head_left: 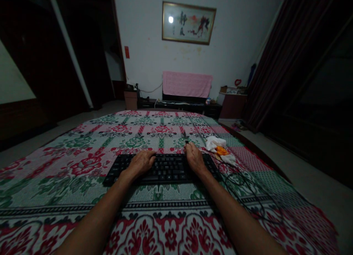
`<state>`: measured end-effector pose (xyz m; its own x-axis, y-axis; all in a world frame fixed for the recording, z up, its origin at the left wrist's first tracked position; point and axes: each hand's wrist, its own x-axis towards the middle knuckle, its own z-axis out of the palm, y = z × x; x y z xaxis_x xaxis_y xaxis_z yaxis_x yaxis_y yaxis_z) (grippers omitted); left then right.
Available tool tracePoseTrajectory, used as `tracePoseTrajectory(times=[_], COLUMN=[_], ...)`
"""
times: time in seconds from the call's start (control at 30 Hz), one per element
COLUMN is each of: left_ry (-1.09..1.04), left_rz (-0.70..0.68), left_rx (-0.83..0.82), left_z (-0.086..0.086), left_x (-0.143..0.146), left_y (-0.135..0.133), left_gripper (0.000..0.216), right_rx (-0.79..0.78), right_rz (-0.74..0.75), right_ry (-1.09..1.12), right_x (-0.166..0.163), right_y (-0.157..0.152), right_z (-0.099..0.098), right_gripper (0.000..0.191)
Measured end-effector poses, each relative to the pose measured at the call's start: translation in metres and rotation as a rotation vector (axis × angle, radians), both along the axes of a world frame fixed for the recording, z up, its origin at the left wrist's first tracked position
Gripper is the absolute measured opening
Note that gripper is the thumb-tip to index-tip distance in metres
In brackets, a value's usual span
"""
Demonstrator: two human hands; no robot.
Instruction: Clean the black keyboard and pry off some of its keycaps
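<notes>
A black keyboard (165,168) lies flat on the flowered bedspread (82,166) in front of me. My left hand (142,162) rests on its left half, fingers curled down over the keys and holding it. My right hand (193,157) sits on the keyboard's upper right part, closed around a thin dark tool (185,137) whose tip sticks out beyond the far edge. The keyboard's black cable (248,188) loops away over the bedspread to the right.
A crumpled white cloth with something orange on it (220,149) lies just right of the keyboard. Beyond the bed stand a low cabinet with a pink-covered screen (187,85) and a framed picture (188,22). Dark curtains (275,63) hang at the right.
</notes>
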<state>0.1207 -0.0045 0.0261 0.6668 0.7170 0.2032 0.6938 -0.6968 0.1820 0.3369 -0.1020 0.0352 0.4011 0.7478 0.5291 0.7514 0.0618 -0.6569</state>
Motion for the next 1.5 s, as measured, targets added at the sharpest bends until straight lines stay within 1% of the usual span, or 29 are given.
tracePoseTrajectory(times=[0.13,0.23,0.37,0.53,0.6,0.73,0.9,1.1,1.2,1.37,1.43,1.5], left_ry=[0.005,0.008,0.022,0.018,0.010,0.014,-0.019,-0.001,-0.017,-0.056,-0.128,-0.246], left_rz=[0.004,-0.012,-0.007,0.007,0.011,0.014,0.025,0.003,0.004,0.014,0.015,0.017], left_rx=[0.009,-0.005,-0.005,-0.009,-0.013,-0.011,-0.010,0.000,-0.009,-0.017,0.024,0.097], left_z=[0.000,0.003,0.004,0.001,0.000,0.001,-0.001,-0.002,-0.002,-0.002,-0.002,0.000], left_x=[0.000,0.000,0.000,0.000,0.000,0.000,0.001,0.000,0.000,0.001,0.002,0.003], left_y=[0.000,-0.002,-0.002,0.000,0.000,-0.001,-0.001,0.001,0.001,-0.002,-0.004,-0.005], left_gripper=[0.035,0.034,0.035,0.034,0.033,0.034,0.034,0.035,0.035,0.039,0.044,0.048], right_rx=[0.012,0.027,0.107,0.153,0.153,0.133,0.095,-0.018,-0.039,-0.053,-0.059,-0.070], right_rz=[0.016,0.064,0.154,0.122,0.135,0.188,0.188,0.230,0.243,0.299,0.313,0.325], right_ry=[0.031,0.057,-0.025,-0.056,-0.040,0.009,0.003,0.029,0.043,-0.076,-0.128,-0.175], right_x=[0.003,0.004,0.002,0.001,0.001,-0.001,-0.002,-0.001,-0.002,-0.007,-0.009,-0.010], right_y=[0.000,0.002,0.002,0.000,0.000,0.002,0.002,0.000,-0.001,-0.002,-0.003,-0.004], right_z=[0.000,-0.001,0.001,0.002,0.000,-0.005,-0.006,-0.009,-0.008,-0.003,-0.001,0.000], right_gripper=[0.024,0.023,0.027,0.033,0.034,0.034,0.035,0.030,0.029,0.027,0.025,0.025])
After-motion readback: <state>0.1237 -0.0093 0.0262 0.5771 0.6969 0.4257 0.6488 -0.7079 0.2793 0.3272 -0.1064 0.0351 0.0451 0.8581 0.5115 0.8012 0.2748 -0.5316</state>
